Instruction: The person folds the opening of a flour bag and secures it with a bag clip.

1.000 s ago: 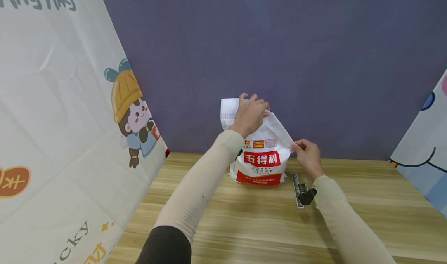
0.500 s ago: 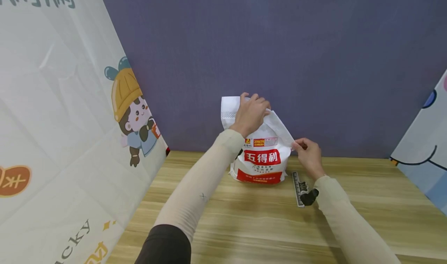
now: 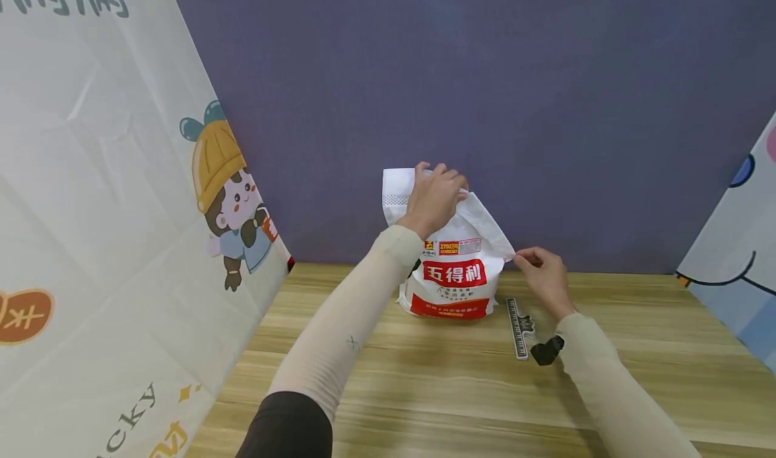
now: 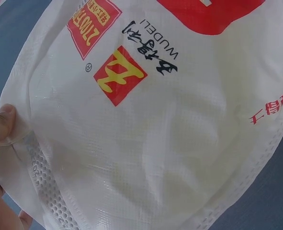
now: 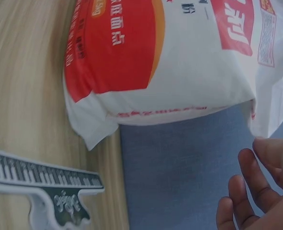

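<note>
A white woven flour bag (image 3: 455,303) with red panels stands on the wooden table against the dark back wall. My left hand (image 3: 435,199) grips its top edge, where the upper part folds over and slopes down to the right. In the left wrist view, the thumb (image 4: 5,120) lies on the bag's front by a dotted strip, with other fingers behind. My right hand (image 3: 545,276) pinches the tip of the bag's right corner between thumb and forefinger; the right wrist view shows its other fingers (image 5: 237,187) spread loosely below.
A black-and-white clip (image 3: 517,330) with a piano-key pattern lies on the table (image 3: 461,390) right of the bag, close to the right wrist's black camera (image 3: 547,350). A printed white sheet (image 3: 121,209) hangs at the left, another (image 3: 739,256) at the right.
My right hand has shifted slightly right and down, drawing the bag's corner outward to a point. The left hand keeps its hold at the top; the clip has stayed put.
</note>
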A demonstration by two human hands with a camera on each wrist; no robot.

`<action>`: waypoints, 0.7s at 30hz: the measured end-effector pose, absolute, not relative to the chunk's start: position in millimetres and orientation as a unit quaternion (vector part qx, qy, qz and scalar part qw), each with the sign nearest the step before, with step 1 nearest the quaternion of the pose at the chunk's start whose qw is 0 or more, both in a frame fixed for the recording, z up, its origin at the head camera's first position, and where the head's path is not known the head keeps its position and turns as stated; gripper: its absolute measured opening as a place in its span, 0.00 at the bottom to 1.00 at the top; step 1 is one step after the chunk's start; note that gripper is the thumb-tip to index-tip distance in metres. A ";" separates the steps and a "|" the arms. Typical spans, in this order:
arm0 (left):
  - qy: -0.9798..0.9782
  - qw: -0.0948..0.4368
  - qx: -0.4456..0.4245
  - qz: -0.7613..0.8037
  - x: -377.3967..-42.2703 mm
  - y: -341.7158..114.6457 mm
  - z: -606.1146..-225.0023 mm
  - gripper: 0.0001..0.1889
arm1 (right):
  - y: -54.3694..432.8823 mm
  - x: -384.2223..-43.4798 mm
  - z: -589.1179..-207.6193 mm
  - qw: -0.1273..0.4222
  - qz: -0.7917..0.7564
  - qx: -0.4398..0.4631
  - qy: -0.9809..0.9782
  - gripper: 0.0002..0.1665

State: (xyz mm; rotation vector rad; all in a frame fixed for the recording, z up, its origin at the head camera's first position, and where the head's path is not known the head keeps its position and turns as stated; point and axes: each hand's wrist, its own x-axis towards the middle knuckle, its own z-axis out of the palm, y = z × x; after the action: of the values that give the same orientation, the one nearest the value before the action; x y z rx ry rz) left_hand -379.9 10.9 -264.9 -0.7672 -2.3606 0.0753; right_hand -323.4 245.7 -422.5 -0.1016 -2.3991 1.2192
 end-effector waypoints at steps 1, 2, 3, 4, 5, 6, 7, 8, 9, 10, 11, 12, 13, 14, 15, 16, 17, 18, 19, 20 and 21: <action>-0.900 0.323 -0.291 0.029 -380.1 11.4 -265.0 0.11 | 248.0 -322.7 -423.7 0.222 0.441 -0.035 -0.869 0.17; -0.900 0.322 -0.290 0.030 -380.4 11.8 -265.0 0.11 | 250.2 -321.8 -424.7 0.222 0.441 -0.032 -0.869 0.16; -0.901 0.322 -0.290 0.030 -380.6 12.1 -265.0 0.11 | 252.4 -321.2 -426.1 0.224 0.441 -0.028 -0.869 0.16; -0.901 0.321 -0.289 0.031 -380.9 12.4 -265.0 0.11 | 254.8 -320.5 -427.5 0.223 0.440 -0.025 -0.869 0.16; -0.902 0.321 -0.288 0.031 -381.1 12.7 -265.1 0.11 | 257.0 -320.0 -429.0 0.222 0.439 -0.022 -0.870 0.16; -0.902 0.321 -0.286 0.032 -381.0 13.0 -265.0 0.12 | 259.3 -319.7 -430.6 0.223 0.437 -0.020 -0.871 0.15; -0.902 0.321 -0.285 0.033 -381.1 13.3 -265.0 0.12 | 261.7 -318.9 -432.3 0.221 0.434 -0.017 -0.873 0.15; -0.902 0.322 -0.285 0.032 -381.3 13.7 -265.0 0.11 | 264.3 -318.3 -434.1 0.218 0.432 -0.014 -0.875 0.15; -0.902 0.321 -0.286 0.031 -381.3 14.2 -265.1 0.11 | 266.9 -317.7 -436.3 0.211 0.429 -0.012 -0.878 0.15; -0.902 0.321 -0.286 0.031 -381.3 14.8 -265.2 0.11 | 269.4 -317.1 -438.7 0.203 0.424 -0.010 -0.882 0.15; -0.902 0.321 -0.286 0.031 -381.3 15.5 -265.4 0.11 | 272.0 -316.3 -441.3 0.192 0.418 -0.009 -0.888 0.15; -0.903 0.320 -0.286 0.032 -381.3 16.1 -265.4 0.11 | 274.4 -315.7 -444.2 0.180 0.413 -0.005 -0.893 0.15; -0.903 0.319 -0.287 0.032 -381.4 16.8 -265.6 0.11 | 276.8 -315.2 -447.5 0.167 0.406 -0.001 -0.899 0.15; -0.903 0.318 -0.286 0.032 -381.5 17.4 -265.8 0.11 | 279.1 -314.8 -450.7 0.155 0.399 0.001 -0.904 0.15; -0.903 0.318 -0.286 0.033 -381.4 18.0 -265.7 0.11 | 281.6 -314.3 -454.0 0.142 0.393 0.004 -0.909 0.16; -0.904 0.318 -0.284 0.035 -382.2 19.0 -266.2 0.11 | 284.5 -314.8 -457.5 0.127 0.390 0.008 -0.912 0.16; -0.904 0.318 -0.282 0.037 -383.1 19.9 -266.7 0.11 | 287.2 -315.1 -460.7 0.112 0.388 0.011 -0.915 0.17; -0.904 0.319 -0.281 0.038 -383.9 20.8 -267.1 0.11 | 289.3 -315.3 -463.5 0.101 0.387 0.015 -0.916 0.17; -0.905 0.319 -0.280 0.039 -384.6 21.7 -267.4 0.11 | 291.4 -315.4 -465.9 0.089 0.386 0.016 -0.918 0.17; -0.904 0.320 -0.279 0.040 -385.4 22.6 -267.7 0.11 | 293.1 -315.2 -467.7 0.077 0.385 0.017 -0.919 0.18; -0.904 0.322 -0.279 0.041 -386.2 23.5 -268.0 0.11 | 294.8 -315.3 -469.5 0.065 0.385 0.020 -0.920 0.18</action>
State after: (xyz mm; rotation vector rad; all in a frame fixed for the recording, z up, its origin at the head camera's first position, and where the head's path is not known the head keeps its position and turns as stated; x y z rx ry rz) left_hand -386.2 23.5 -268.0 -0.7320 -2.3737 0.1075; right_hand -315.3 294.8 -469.5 0.0596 -2.7767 1.1620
